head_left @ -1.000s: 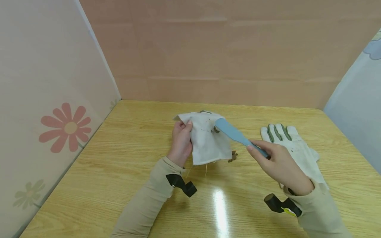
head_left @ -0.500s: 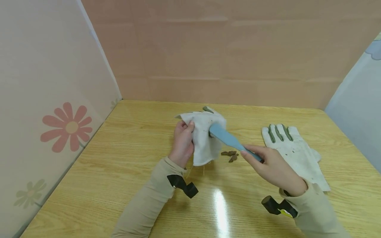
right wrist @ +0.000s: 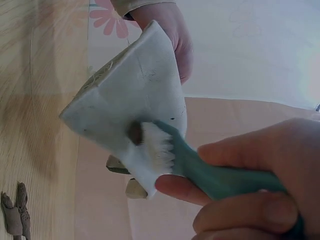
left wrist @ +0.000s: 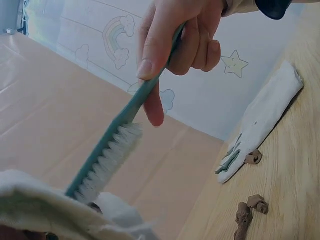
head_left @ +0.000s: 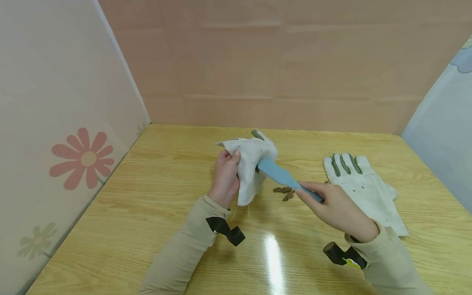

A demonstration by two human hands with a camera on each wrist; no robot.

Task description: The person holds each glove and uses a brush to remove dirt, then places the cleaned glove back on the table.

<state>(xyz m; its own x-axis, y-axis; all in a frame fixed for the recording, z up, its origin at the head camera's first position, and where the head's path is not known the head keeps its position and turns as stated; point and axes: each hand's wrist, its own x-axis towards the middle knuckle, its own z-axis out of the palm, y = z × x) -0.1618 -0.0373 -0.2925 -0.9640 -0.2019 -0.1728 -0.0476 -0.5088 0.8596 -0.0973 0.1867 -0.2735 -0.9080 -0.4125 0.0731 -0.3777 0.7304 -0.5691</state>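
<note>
My left hand [head_left: 225, 178] grips a white cloth work glove [head_left: 250, 151] by its edge, holding it up off the table. Green trim shows on its fingers, which hang at the far side. In my right hand [head_left: 337, 209] is the handle of a blue-green brush [head_left: 278, 174], pinched between thumb and fingers. Its white bristles [left wrist: 112, 157] press against the glove, whose cloth is folded inward there. A dark brown lump [right wrist: 135, 132] sits on the cloth at the bristle tips, and small dark specks dot the fabric.
Several brown clumps [head_left: 284, 190] lie on the wooden table [head_left: 166, 176] below the brush. Another white glove [head_left: 368, 192] with green trim lies flat at the right, a small brown piece [left wrist: 253, 157] beside its fingers. Walls stand at the back and both sides.
The brush has moved left and slightly down across the glove, with my right hand. The glove's right side has swung left, leaving the brown clumps below more visible.
</note>
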